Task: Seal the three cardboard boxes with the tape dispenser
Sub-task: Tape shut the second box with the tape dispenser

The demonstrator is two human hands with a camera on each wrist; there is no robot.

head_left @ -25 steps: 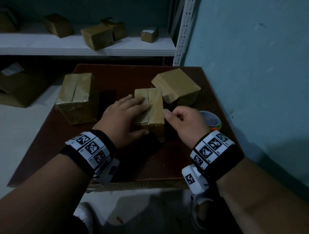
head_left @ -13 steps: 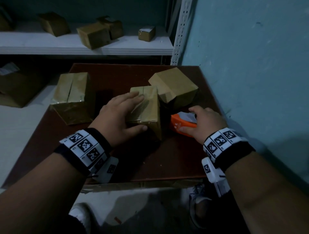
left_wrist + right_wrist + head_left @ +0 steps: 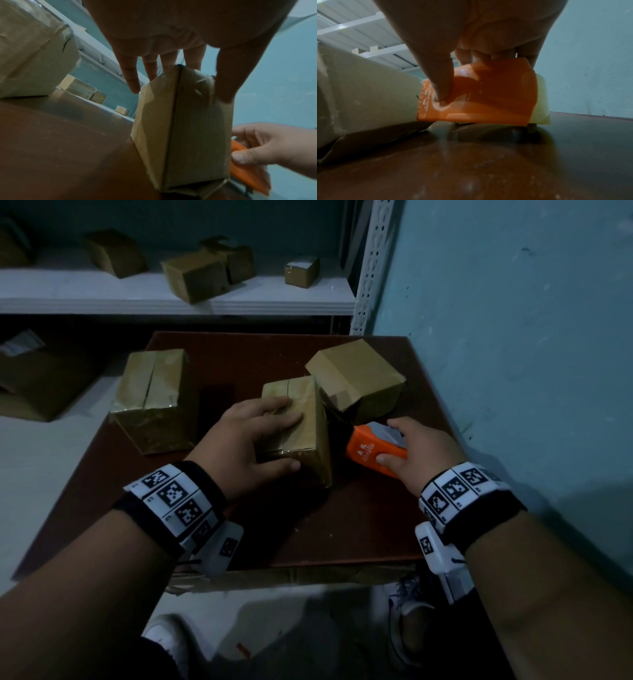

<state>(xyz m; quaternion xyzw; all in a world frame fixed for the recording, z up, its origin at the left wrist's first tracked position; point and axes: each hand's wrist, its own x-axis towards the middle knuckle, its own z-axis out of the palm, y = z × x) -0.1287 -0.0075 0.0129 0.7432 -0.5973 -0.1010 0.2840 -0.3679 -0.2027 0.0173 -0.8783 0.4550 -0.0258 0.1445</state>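
Observation:
Three brown cardboard boxes stand on the dark brown table (image 3: 359,525). My left hand (image 3: 274,436) grips the middle box (image 3: 308,422), fingers over its top and thumb on the near face, holding it tilted on one edge. In the left wrist view that box (image 3: 185,128) shows a seam down its face. Just right of it, my right hand (image 3: 407,445) grips the orange tape dispenser (image 3: 370,453), which sits low on the table. The right wrist view shows my thumb (image 3: 440,86) on the dispenser (image 3: 488,97), beside the box (image 3: 368,101). The left box (image 3: 150,398) and the back right box (image 3: 356,378) stand untouched.
A white shelf (image 3: 171,299) behind the table carries several more boxes. A blue wall (image 3: 513,371) runs close along the table's right edge. The white floor lies to the left, with a flattened carton (image 3: 30,378) on it. Shoes show below the table's front edge.
My right hand left the middle box's corner, moved right and took hold of the orange tape dispenser. My left hand tipped the middle box up on one edge.

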